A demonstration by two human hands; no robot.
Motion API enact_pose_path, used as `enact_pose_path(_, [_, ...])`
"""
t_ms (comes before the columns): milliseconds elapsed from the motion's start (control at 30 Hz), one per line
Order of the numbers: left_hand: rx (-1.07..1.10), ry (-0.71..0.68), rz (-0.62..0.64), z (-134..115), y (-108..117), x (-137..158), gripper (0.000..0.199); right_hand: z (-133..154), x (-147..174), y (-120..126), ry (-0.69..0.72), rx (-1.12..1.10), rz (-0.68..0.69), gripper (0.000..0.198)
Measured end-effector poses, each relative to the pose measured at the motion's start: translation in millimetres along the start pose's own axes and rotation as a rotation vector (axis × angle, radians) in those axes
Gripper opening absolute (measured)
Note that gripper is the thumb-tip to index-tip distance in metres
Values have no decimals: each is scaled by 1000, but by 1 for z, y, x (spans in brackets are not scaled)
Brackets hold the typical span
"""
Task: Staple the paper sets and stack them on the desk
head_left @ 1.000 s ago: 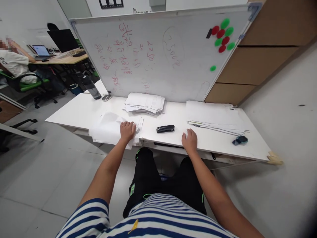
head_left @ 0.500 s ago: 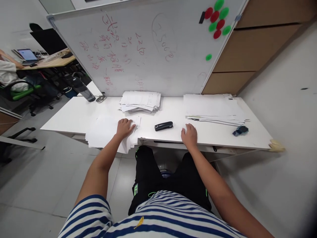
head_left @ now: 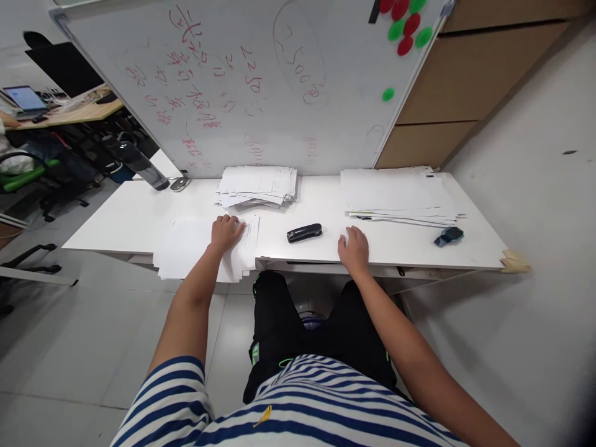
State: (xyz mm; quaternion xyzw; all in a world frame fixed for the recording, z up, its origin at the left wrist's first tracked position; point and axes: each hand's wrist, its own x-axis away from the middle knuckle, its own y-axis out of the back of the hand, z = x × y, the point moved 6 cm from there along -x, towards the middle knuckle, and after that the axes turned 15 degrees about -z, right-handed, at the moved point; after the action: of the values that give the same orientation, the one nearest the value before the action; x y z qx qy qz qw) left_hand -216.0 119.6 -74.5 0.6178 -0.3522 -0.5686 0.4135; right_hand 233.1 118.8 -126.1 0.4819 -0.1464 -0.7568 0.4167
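Note:
My left hand [head_left: 226, 232] lies palm down on loose sheets of white paper [head_left: 184, 245], fingers spread. Some of those sheets hang over the front edge of the white desk [head_left: 112, 214]. Resting on the bare desktop near that edge is my right hand [head_left: 354, 249], its fingers loosely bent, thumb apart and nothing visible in it. A black stapler [head_left: 304, 233] lies between my hands, touching neither. Behind it sits a thick, uneven paper stack [head_left: 257, 184]. A wider paper stack [head_left: 391, 191] lies beyond my right hand.
A whiteboard [head_left: 223, 81] with red writing and round magnets stands behind the desk. A dark bottle [head_left: 139, 162] and a small rounded object [head_left: 179, 184] are at the back left. A dark watch-like object [head_left: 448, 236] lies at right, near the wall. Cardboard boxes [head_left: 479, 74] are stacked behind.
The view has tilted and shifted slightly, so everything appears a little higher and further left. Both hands stay in place, with the left still on the papers.

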Motion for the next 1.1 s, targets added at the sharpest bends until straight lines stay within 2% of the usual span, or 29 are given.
enact_pose_path(167, [-10,36,-26,0,-7,-10,43,1,-1,1,12,0,-8,44])
enact_pose_path(367, [16,-46,-25,-2,-11,-14,38,0,-1,0,11,4,-8,43])
enact_pose_path(600, [39,-81,-124,-2,-6,-12,34,-1,-1,0,2,10,-22,41])
enact_pose_path(767, [68,-34,-189,2,0,-9,36,2,-1,0,4,1,-1,42])
enact_pose_path(933, [97,-63,-325,-12,34,-9,39,0,-4,1,-40,-72,7,43])
enact_pose_path(1033, [151,-144,-519,-44,73,-2,44,9,-4,10,-119,-267,62,51])
enact_pose_path(1100, [228,-221,-693,-80,105,12,48,28,0,23,-172,-497,150,65])
